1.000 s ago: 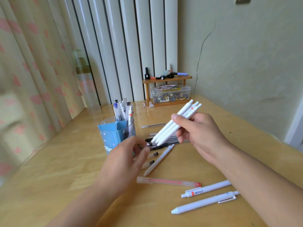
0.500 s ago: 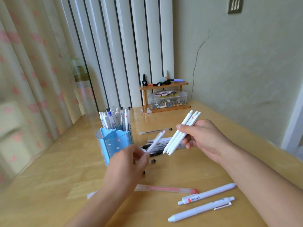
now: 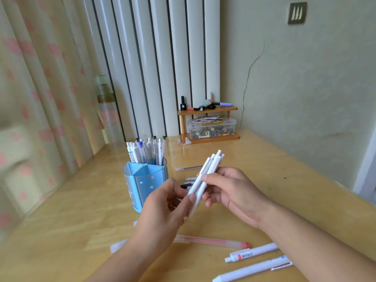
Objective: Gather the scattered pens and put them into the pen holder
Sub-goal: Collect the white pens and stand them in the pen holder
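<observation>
**Both hands on a bundle of white pens**

Head view: the right hand and left hand both pinch a bundle of white pens, tilted above the wooden table. Just left stands the blue pen holder, with pens in its far compartments. Near right lie a pink-capped pen and two white pens.

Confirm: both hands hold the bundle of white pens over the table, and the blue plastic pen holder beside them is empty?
Not empty. The head view shows the blue plastic pen holder already has several pens standing in it. The rest holds: left hand and right hand both hold the bundle of white pens.
</observation>
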